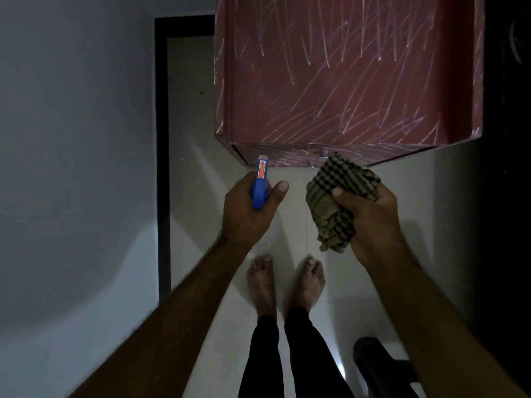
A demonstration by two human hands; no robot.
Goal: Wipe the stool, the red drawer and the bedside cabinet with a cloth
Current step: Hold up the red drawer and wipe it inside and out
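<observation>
- While you stand barefoot on the floor [195, 196], your left hand [250, 216] grips a blue sprayer [260, 186], fingers curled round it, thumb sticking out, nozzle toward the red cabinet [344, 76].
- Your right hand [370, 222] holds the bunched checked cloth [339, 196], fingers and thumb closed round it, close to the cabinet's scratched front edge.

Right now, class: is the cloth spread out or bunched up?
Bunched up. The cloth sits crumpled in the right hand, with checked folds spilling out above and below it.
</observation>
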